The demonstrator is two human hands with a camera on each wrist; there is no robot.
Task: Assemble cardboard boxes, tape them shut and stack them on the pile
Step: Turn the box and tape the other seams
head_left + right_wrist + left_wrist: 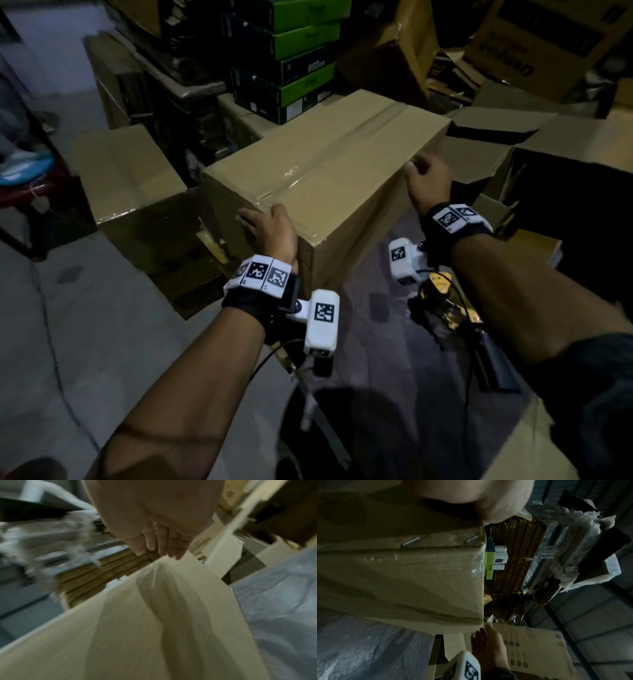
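Observation:
A long brown cardboard box [329,178], its top seam closed with clear tape, sits between my two hands in the head view. My left hand [270,226] presses flat against the box's near end, fingers along its top edge. My right hand [426,178] lies against the box's right long side, fingertips [159,545] reaching the top edge. The left wrist view shows the box's end face [402,574] with two staples, and my right hand [488,642] beyond it. Whether the box is off the floor cannot be told.
A closed brown box [130,178] stands at the left, and open boxes [513,137] at the right. Green and black cartons [291,58] are stacked behind. A yellow tape dispenser [442,301] lies on the floor mat near my right forearm. Flat cardboard sheets [513,561] are stacked further back.

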